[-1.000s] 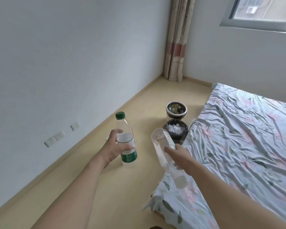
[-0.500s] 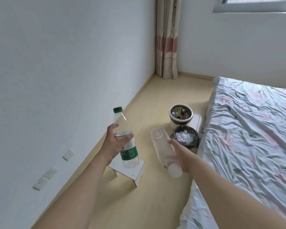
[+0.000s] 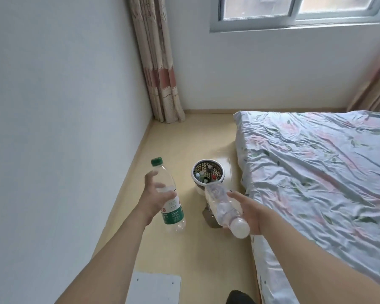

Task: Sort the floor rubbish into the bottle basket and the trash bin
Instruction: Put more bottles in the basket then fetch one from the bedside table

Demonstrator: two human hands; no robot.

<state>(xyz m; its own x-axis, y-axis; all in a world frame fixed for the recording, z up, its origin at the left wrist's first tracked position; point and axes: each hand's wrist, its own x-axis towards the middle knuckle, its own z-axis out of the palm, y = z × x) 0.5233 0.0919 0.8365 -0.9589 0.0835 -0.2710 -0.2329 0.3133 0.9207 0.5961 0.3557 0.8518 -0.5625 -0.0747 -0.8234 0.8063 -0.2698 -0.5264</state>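
Observation:
My left hand [image 3: 155,199] grips a clear bottle with a green cap and green label [image 3: 170,202], held upright over the floor. My right hand [image 3: 249,210] holds a clear label-less bottle [image 3: 223,207] lying tilted, its base pointing toward the basket. The white-rimmed bottle basket [image 3: 207,172] stands on the floor beside the bed, with several small bottles inside. The dark trash bin [image 3: 208,218] is mostly hidden behind the clear bottle and my right hand.
A bed with a floral sheet [image 3: 320,183] fills the right side. A white wall [image 3: 53,128] runs along the left, with a curtain [image 3: 160,69] in the corner. A small white stool top [image 3: 154,288] lies near my feet. A dark foot [image 3: 239,298] shows at the bottom.
I have stepped forward toward the basket and bin. The white stool has passed from under the left bottle to behind my arms. Both hands still hold their bottles.

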